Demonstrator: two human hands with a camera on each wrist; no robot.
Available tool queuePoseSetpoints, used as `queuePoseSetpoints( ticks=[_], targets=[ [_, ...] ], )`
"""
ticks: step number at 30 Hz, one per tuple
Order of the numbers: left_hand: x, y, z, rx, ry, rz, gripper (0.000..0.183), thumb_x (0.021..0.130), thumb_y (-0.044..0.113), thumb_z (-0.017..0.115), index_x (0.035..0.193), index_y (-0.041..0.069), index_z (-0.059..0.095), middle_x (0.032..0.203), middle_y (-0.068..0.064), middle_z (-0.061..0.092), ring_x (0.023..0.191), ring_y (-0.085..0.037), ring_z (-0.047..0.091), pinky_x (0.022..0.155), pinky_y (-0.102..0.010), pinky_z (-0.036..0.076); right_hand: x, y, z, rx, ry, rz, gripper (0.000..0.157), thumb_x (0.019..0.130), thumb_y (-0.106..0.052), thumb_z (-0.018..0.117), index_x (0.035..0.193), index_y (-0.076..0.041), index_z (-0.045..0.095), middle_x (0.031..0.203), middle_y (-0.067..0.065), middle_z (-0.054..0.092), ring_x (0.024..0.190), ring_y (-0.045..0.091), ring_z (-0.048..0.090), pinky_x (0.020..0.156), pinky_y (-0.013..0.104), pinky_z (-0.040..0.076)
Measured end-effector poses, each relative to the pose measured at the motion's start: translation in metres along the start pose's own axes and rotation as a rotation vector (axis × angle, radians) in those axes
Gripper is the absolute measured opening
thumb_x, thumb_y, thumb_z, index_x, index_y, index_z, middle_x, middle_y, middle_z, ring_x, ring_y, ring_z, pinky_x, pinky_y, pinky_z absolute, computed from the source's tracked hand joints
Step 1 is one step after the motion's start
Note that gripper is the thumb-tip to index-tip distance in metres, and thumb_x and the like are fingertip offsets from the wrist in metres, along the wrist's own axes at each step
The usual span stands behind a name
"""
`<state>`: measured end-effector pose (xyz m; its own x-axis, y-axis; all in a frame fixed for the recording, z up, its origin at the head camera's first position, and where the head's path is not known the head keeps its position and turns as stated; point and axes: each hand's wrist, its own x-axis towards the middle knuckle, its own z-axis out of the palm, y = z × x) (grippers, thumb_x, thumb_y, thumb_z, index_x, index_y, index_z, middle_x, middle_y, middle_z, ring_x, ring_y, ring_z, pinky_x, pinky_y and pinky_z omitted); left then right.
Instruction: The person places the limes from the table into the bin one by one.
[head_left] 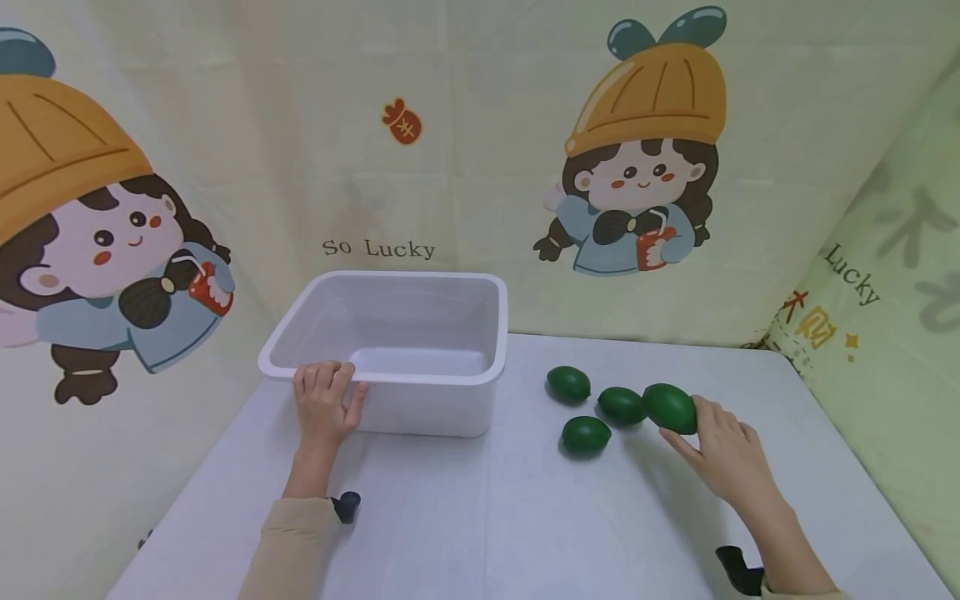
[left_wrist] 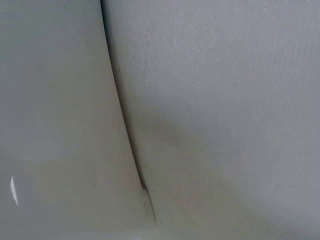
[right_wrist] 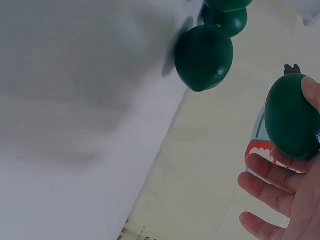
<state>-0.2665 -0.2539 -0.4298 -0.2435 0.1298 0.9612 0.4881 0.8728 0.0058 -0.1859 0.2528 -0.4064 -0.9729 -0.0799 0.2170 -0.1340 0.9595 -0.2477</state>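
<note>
My right hand (head_left: 731, 450) pinches a dark green lime (head_left: 670, 408) between thumb and forefinger. In the right wrist view, the other fingers (right_wrist: 272, 172) of that hand are spread apart below the held lime (right_wrist: 291, 117). Three more limes lie on the table to its left: a back one (head_left: 568, 385), a middle one (head_left: 621, 405) that the held lime overlaps in the head view, and a front one (head_left: 585, 436). My left hand (head_left: 324, 404) grips the front rim of a white plastic tub (head_left: 427, 408), fingers over the edge and thumb outside. The tub's visible floor is bare.
A white cloth covers the table (head_left: 525, 525). Behind it hangs a cream curtain (head_left: 480, 167) printed with cartoon figures, and another printed cloth (head_left: 900, 333) flanks the right side. The left wrist view shows only the tub wall (left_wrist: 60, 110) beside the tablecloth (left_wrist: 225, 100).
</note>
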Motion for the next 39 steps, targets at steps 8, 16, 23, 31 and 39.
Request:
queuePoseSetpoints(
  ticks=[8,16,23,31,39],
  targets=[
    [0.002,0.0,0.0,-0.004,0.006,-0.002,0.044,0.092,0.042,0.041,0.086,0.001,0.056,0.079,-0.016,0.05,0.076,-0.035,0.042,0.074,-0.049,0.028,0.008,-0.01,-0.003,0.006,0.007,-0.029,0.07,0.089,-0.046,0.052,0.125,0.011,0.033,0.116,0.032,0.046,0.108,0.044,0.042,0.088,0.062,0.027],
    [0.003,-0.001,0.001,-0.009,0.015,-0.004,0.045,0.092,0.043,0.041,0.086,0.001,0.056,0.078,-0.017,0.05,0.075,-0.036,0.042,0.074,-0.049,0.028,0.018,-0.025,-0.007,-0.001,-0.012,-0.05,0.071,0.089,-0.046,0.052,0.127,0.01,0.032,0.119,0.03,0.045,0.112,0.045,0.04,0.09,0.062,0.027],
    [0.002,-0.003,0.002,-0.016,0.012,-0.006,0.045,0.092,0.043,0.041,0.086,0.001,0.056,0.079,-0.016,0.05,0.075,-0.036,0.042,0.074,-0.049,0.027,0.026,-0.037,-0.009,0.007,0.03,-0.105,0.065,0.087,-0.041,0.057,0.125,0.009,0.036,0.113,0.026,0.05,0.11,0.042,0.043,0.09,0.061,0.029],
    [0.001,-0.002,0.002,-0.007,-0.003,-0.009,0.045,0.092,0.043,0.041,0.087,0.001,0.056,0.08,-0.017,0.051,0.077,-0.036,0.043,0.075,-0.05,0.028,0.035,-0.048,-0.01,0.016,0.033,-0.138,0.065,0.087,-0.041,0.057,0.126,0.007,0.035,0.115,0.024,0.049,0.11,0.04,0.043,0.091,0.06,0.028],
    [0.002,0.0,0.001,-0.022,0.002,-0.017,0.045,0.092,0.043,0.041,0.087,0.001,0.056,0.08,-0.016,0.05,0.077,-0.036,0.042,0.074,-0.049,0.027,0.043,-0.057,-0.011,0.015,0.026,-0.15,0.067,0.088,-0.042,0.056,0.127,0.007,0.034,0.117,0.023,0.048,0.11,0.039,0.043,0.091,0.059,0.028]
  ],
)
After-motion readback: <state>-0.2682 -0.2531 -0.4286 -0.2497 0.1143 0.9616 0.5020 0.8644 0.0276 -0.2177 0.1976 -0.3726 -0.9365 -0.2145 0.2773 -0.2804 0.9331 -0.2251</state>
